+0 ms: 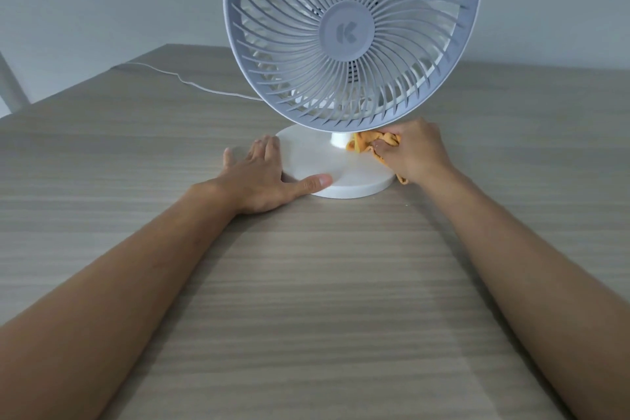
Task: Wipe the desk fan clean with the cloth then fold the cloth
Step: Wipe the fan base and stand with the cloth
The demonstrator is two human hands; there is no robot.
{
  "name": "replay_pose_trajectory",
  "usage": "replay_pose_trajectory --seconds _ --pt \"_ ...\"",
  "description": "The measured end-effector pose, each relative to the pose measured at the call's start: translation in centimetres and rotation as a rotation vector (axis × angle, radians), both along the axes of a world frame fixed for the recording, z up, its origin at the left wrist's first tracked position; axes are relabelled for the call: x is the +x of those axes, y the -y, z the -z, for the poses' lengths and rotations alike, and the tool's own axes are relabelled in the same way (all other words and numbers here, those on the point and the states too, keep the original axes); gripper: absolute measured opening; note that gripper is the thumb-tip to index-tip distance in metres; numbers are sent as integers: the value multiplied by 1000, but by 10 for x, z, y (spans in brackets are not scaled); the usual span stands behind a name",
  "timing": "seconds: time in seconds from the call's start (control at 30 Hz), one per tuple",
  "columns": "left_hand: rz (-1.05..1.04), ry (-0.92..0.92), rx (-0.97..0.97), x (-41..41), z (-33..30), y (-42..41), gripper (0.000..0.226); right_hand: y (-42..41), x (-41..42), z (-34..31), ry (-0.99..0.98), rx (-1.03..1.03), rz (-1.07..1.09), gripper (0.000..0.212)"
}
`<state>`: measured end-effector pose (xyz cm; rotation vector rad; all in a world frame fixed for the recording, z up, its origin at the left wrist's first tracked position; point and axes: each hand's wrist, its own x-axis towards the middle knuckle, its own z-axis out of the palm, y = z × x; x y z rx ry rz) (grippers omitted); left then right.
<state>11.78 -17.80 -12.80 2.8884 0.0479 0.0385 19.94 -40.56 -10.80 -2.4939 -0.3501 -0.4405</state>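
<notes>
A white desk fan (351, 34) with a round grille stands on a wood-grain table, on a round white base (341, 177) with a short neck. My left hand (262, 177) lies flat against the base's left rim, fingers straight and the thumb along the front edge. My right hand (414, 152) grips a bunched orange cloth (361, 142) and holds it against the neck, on the right side of the base. Most of the cloth is hidden under that hand; one end pokes out below the wrist.
The fan's white cord (191, 82) trails across the table (306, 300) to the back left. A pale wall rises behind the table. Part of a white chair frame (10, 82) shows at the far left edge.
</notes>
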Motion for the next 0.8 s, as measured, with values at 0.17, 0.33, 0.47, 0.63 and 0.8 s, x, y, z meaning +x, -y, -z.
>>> replay_pose_trajectory --seconds 0.17,0.33,0.47,0.63,0.8 --pt "15 -6 9 0 -1 0 133 -3 17 0 -46 -26 -31 31" --pt "8 10 20 -1 -1 2 129 0 11 -5 -34 -87 -99 30" --pt "1 13 33 -1 0 2 130 0 -2 0 23 -119 -115 32" --pt "4 -6 33 -2 0 2 133 -1 -28 0 77 -180 -150 28" --pt "7 -2 51 -2 0 1 136 -15 -51 2 134 -229 -226 31"
